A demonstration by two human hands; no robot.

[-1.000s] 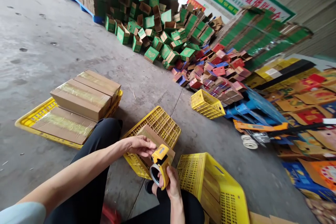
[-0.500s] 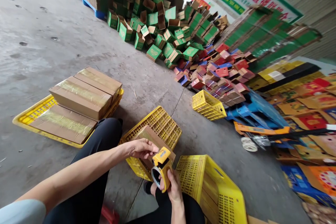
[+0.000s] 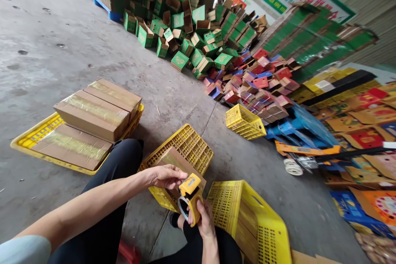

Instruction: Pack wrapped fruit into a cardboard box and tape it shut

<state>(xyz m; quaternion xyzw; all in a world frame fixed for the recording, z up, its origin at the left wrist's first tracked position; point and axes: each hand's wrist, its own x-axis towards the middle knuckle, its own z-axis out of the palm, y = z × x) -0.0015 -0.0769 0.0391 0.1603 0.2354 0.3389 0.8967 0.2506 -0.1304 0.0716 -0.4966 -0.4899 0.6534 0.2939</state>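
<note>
My right hand point(image 3: 204, 218) is wrapped round a yellow tape dispenser point(image 3: 190, 185), with a roll of tape visible in its round opening. Close to the dispenser's top end, the fingers of my left hand point(image 3: 169, 176) are pinched together; whatever lies between them is too small to make out. Behind both hands, a brown cardboard box point(image 3: 175, 157) lies on an upturned yellow crate point(image 3: 194, 144), partly hidden by my hands and the dispenser.
Taped cartons point(image 3: 93, 111) lie in a yellow crate point(image 3: 18, 142) at left. Another yellow crate point(image 3: 275, 222) with cardboard inside stands at right. Farther off are a small yellow crate point(image 3: 244, 121), a blue-and-orange pallet jack point(image 3: 305, 148) and heaped green boxes point(image 3: 179, 61).
The view has shifted slightly, so the background sits a little more to the left and higher. Both hands and the tape dispenser keep almost the same pose.
</note>
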